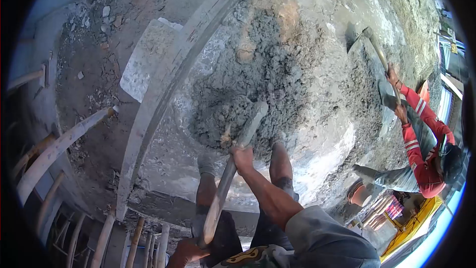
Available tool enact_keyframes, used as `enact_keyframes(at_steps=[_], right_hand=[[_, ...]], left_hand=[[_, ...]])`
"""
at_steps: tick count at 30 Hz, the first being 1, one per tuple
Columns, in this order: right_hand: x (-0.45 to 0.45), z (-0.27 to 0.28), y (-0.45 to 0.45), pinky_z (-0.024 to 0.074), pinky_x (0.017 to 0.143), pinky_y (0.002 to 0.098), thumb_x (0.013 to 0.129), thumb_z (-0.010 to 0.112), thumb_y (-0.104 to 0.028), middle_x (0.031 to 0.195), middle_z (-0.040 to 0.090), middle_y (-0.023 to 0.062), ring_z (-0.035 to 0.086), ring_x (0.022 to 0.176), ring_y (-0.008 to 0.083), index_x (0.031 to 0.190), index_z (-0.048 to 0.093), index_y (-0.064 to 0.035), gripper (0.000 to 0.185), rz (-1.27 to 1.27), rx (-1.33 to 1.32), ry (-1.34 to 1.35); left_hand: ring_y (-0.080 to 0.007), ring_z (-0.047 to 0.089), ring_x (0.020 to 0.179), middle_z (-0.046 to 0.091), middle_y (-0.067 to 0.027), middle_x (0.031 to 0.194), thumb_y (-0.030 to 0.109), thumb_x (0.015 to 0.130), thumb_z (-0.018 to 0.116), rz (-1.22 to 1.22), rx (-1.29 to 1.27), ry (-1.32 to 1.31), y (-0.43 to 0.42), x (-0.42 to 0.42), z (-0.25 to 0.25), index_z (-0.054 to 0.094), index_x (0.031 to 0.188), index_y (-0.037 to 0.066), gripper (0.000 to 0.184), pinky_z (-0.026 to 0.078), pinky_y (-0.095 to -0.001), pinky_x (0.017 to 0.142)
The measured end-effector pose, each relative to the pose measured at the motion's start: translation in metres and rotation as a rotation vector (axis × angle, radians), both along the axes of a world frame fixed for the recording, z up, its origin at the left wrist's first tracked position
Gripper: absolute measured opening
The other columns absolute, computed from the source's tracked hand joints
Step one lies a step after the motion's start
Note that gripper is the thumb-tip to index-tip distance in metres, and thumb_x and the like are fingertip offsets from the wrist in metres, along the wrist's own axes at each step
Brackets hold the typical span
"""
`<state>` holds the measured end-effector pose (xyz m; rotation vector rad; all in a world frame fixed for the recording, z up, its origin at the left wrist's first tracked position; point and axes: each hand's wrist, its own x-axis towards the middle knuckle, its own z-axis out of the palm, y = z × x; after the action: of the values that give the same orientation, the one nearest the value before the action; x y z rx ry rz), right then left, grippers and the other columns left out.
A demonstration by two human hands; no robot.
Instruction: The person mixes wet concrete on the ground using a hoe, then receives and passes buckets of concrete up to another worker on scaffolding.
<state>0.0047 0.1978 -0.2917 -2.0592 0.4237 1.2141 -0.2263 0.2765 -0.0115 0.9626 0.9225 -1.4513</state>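
My right hand [243, 160] is wrapped around the upper shaft of a hoe [220, 196] with a wooden handle. Lower down, my left hand [189, 252] closes on the butt end of that handle, partly cut off by the frame's bottom edge. The hoe's far end is grey and coated, resting at a heap of wet grey mortar [270, 77]; its blade is mostly hidden in the mix. My two legs stand at the near edge of the heap, one on each side of the handle.
A co-worker in a red sleeved top [419, 139] works a second hoe [377, 49] at the right. A curved concrete curb [168, 87] bounds the left side. Wooden poles [64, 146] stand lower left; a bucket [358, 193] sits lower right.
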Motion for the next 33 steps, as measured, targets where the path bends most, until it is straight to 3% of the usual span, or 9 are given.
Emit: enact_keyframes(at_steps=[2,4,6,8,13,17,20,23,33], right_hand=[[-0.03,0.05,-0.014,0.0485,0.043,0.036,0.07,0.061,-0.002,0.071,0.054,0.0118,0.055,0.047,0.0229,0.087,0.051,0.006,0.021,-0.259,0.106,0.143],[-0.008,0.106,-0.015,0.053,0.043,0.037,0.068,0.062,0.004,0.076,0.051,0.0121,0.059,0.051,0.026,0.099,0.038,0.0023,0.04,-0.347,0.07,0.233],[0.046,0.134,-0.013,0.0531,0.043,0.0348,0.069,0.061,0.005,0.078,0.051,0.0122,0.059,0.051,0.0254,0.103,0.036,0.0003,0.042,-0.395,0.111,0.125],[0.132,0.13,0.008,0.0519,0.045,0.0338,0.071,0.059,0.003,0.075,0.052,0.0114,0.057,0.05,0.0237,0.106,0.038,0.0009,0.041,-0.388,0.213,-0.078],[0.391,0.04,0.114,0.0458,0.039,0.0331,0.071,0.061,-0.001,0.065,0.052,0.0124,0.053,0.045,0.0229,0.083,0.05,0.0056,0.017,-0.252,0.414,-0.416],[0.537,-0.058,0.246,0.0483,0.045,0.0357,0.078,0.059,-0.009,0.067,0.052,0.0109,0.055,0.05,0.0241,0.086,0.05,0.0025,0.017,0.026,0.412,-0.29],[0.48,-0.071,0.305,0.0516,0.045,0.0342,0.078,0.056,-0.008,0.067,0.053,0.0097,0.058,0.05,0.0216,0.087,0.048,0.0017,0.015,0.0,0.442,-0.232],[0.41,-0.048,0.3,0.0505,0.042,0.034,0.077,0.055,-0.007,0.064,0.053,0.0091,0.058,0.049,0.0218,0.086,0.049,0.0024,0.014,0.066,0.365,-0.205],[0.185,-0.012,0.217,0.0469,0.043,0.0406,0.069,0.061,-0.006,0.062,0.057,0.016,0.058,0.047,0.0265,0.074,0.055,0.012,0.02,0.356,0.128,-0.346]], left_hand=[[-0.0215,0.066,0.087,0.068,-0.0141,0.089,0.049,0.062,0.077,0.135,-0.076,0.127,-0.003,-0.032,0.029,0.065,0.106,0.004,0.063,0.049,-0.0328,0.08],[-0.0279,0.065,0.091,0.068,-0.0146,0.098,0.037,0.068,0.076,0.018,-0.019,-0.18,-0.017,-0.058,0.046,0.067,0.107,0.012,0.047,0.048,-0.0378,0.082],[-0.0235,0.067,0.085,0.068,-0.0147,0.089,0.052,0.061,0.076,0.507,-0.035,0.063,-0.006,-0.024,0.035,0.066,0.106,0.008,0.064,0.049,-0.0335,0.082],[-0.0232,0.067,0.086,0.069,-0.0125,0.092,0.054,0.06,0.076,-0.119,-0.004,-0.231,-0.003,0.044,-0.033,0.067,0.106,0.016,0.06,0.05,-0.0353,0.08],[-0.0338,0.064,0.078,0.066,-0.0148,0.082,0.047,0.067,0.071,0.147,0.363,-0.881,0.057,0.266,-0.205,0.066,0.092,0.01,0.045,0.049,-0.038,0.068],[-0.0113,0.057,0.065,0.064,-0.0069,0.073,0.035,0.07,0.075,0.468,0.51,-0.91,0.145,0.38,-0.277,0.065,0.095,0.001,0.043,0.046,-0.028,0.062],[-0.0113,0.055,0.066,0.062,-0.0036,0.075,0.033,0.076,0.072,0.699,0.502,-0.812,0.151,0.379,-0.257,0.061,0.104,-0.002,0.046,0.045,-0.0299,0.061],[-0.0334,0.065,0.079,0.067,-0.0159,0.084,0.04,0.077,0.067,0.71,0.573,-0.827,0.136,0.321,-0.226,0.065,0.103,0.004,0.044,0.049,-0.039,0.07],[-0.0332,0.065,0.076,0.067,-0.0168,0.083,0.038,0.076,0.068,0.85,0.384,-0.392,0.052,0.146,-0.083,0.065,0.097,0.002,0.042,0.049,-0.0382,0.066]])
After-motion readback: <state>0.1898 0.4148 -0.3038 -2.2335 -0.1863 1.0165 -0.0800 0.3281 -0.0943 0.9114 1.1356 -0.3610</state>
